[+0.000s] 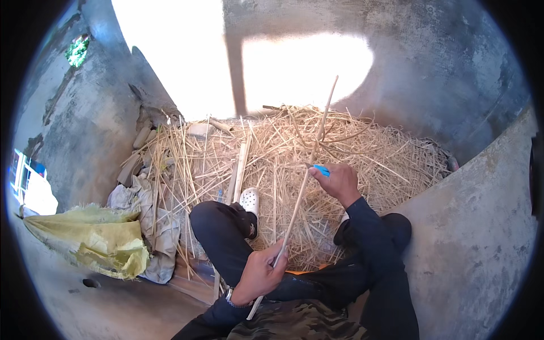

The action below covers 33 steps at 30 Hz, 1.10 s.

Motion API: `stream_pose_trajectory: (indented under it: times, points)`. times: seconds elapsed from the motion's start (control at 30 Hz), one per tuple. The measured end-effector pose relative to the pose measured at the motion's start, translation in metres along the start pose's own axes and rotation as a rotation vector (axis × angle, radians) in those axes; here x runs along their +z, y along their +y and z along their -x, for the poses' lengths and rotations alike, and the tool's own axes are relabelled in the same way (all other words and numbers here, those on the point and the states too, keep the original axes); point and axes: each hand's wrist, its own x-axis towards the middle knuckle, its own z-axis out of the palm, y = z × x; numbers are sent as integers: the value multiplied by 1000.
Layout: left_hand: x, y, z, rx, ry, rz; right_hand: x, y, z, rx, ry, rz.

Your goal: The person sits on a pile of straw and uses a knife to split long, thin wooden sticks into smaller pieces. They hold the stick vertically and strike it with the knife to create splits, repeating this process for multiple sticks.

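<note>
A long, thin wooden stick (298, 205) slants up and away from my lap, with a knot and thin side twigs farther along it. My left hand (262, 272) is closed round its lower part, and the butt end sticks out below the fist. My right hand (339, 182) grips a small knife by its blue handle (321, 169). The short dark blade lies against the stick about midway up; how deep it bites, I cannot tell. The fingers of my right hand are partly hidden behind the handle.
Straw and split strips (374, 164) cover the floor in front of me. A yellow-green woven sack (102, 241) and grey cloth (164, 249) lie at left. My white clog (249, 200) rests among the strips. Concrete walls (436, 68) stand around, sunlit at the back.
</note>
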Motion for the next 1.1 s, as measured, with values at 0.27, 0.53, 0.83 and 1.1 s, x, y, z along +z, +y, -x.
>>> stream_pose_trajectory:
  times: [0.27, 0.53, 0.83, 1.1]
  points:
    - [11, -17, -3, 3, -34, 158, -15, 20, -11, 269, 4, 1]
    - [-2, -22, -20, -104, 75, 366, -10, -38, 55, -275, -164, -85]
    - [-2, -16, -15, -8, 88, -9, -7, -36, 42, -214, -161, -109]
    - [-7, 0, -12, 64, 75, -200, 2, -20, 32, -135, -36, -135]
